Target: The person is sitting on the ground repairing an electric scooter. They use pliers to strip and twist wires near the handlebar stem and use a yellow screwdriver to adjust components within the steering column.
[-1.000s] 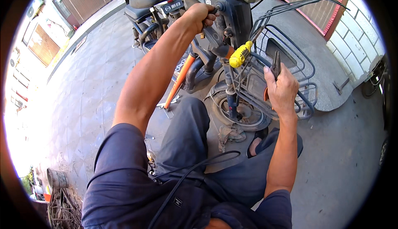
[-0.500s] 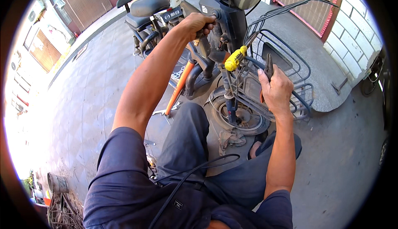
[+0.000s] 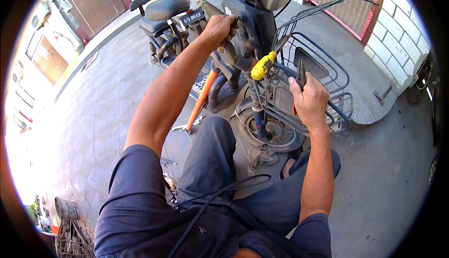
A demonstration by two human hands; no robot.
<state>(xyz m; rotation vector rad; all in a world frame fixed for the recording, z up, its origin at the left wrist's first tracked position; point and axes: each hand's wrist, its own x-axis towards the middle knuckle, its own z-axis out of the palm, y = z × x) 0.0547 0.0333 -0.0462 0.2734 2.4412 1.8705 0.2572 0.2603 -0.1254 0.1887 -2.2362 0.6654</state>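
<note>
My left hand (image 3: pixel 220 30) reaches out to the dark front panel (image 3: pixel 258 24) of an electric scooter, its fingers closed beside a round black lock (image 3: pixel 241 17). What the fingertips pinch is hidden. My right hand (image 3: pixel 310 100) is wrapped round a pair of pliers (image 3: pixel 300 74). Their dark jaws point up, and a bit of orange handle shows below the hand. Just left of the pliers, a yellow cable combination lock (image 3: pixel 264 66) hangs at the black wire basket (image 3: pixel 322 66). Below the basket stands the scooter's front wheel (image 3: pixel 276 136).
An orange frame tube (image 3: pixel 202 100) slants down below my left forearm. Wrenches (image 3: pixel 187 124) lie on the paving near my knee, and a dirty rag (image 3: pixel 261 157) beside the wheel. Black cables (image 3: pixel 327 8) stick out over the basket. A black cord (image 3: pixel 210 197) crosses my lap.
My left hand has drawn back slightly to the left, baring more of the round lock. The right hand still grips the pliers in nearly the same place.
</note>
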